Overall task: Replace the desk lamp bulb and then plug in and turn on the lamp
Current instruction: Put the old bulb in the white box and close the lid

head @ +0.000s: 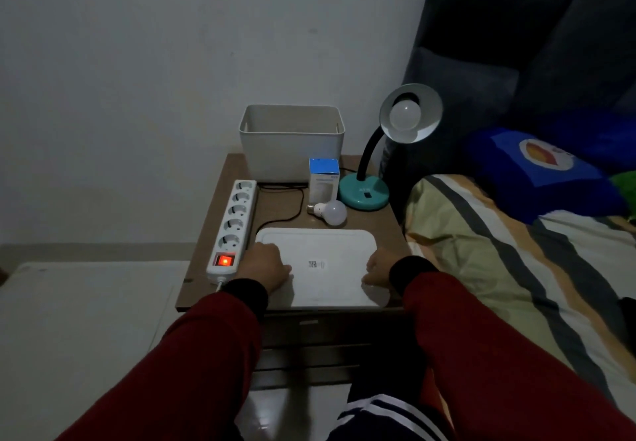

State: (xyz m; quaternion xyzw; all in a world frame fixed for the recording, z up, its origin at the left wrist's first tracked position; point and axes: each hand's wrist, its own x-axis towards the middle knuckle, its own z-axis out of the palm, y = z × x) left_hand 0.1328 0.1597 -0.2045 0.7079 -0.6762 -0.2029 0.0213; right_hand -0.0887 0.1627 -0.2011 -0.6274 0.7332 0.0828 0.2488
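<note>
Left hand (265,265) and right hand (377,270) rest loosely curled, holding nothing, on white tray (320,251) at nightstand (213,220) front. Spare bulb (330,212) lies behind tray, beside bulb box (323,180). Desk lamp (364,192) unlit, bulb fitted. Power strip (235,223) left, switch glowing.

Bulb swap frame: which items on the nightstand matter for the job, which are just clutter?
Job items:
desk lamp, unlit, bulb fitted
loose bulb lying on the nightstand
bulb box
power strip, switch glowing red, sockets empty
black cord, presumably the lamp's

Just lying about:
white bin
white tray under both hands
</note>
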